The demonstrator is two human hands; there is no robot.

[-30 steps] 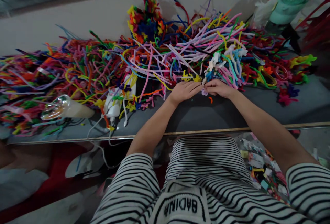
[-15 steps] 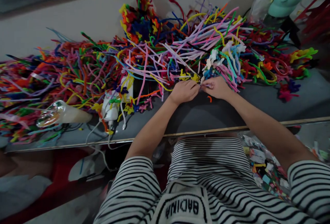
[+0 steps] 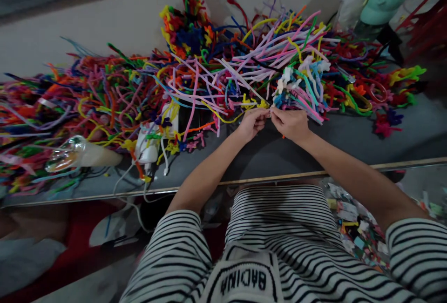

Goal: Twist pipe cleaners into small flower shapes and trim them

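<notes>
Near the middle of the grey tabletop [image 3: 275,161], in front of the piled fuzzy stems [image 3: 260,56]: left hand [image 3: 251,124] and right hand [image 3: 291,124], almost fingertip to fingertip. Between them, a very small pinkish piece [image 3: 269,113], mostly hidden; cannot tell its exact form. On the left, thumb and index in narrow pinch at the piece, other fingers curled in. On the right, also a narrow pinch, back of hand upward; cannot tell how firm. Possible trouble, as a judgement: losing the piece from the fingertips, because of so little surface to grip, and then difficult to find among so many bright colours. Possible also: catching the yellow stem [image 3: 223,120] beside left hand, or disturbing the flower bundle [image 3: 307,84] just beyond right hand, because of the tight space. Just below right hand, an orange scrap [image 3: 283,137], easy to sweep away accidentally.
</notes>
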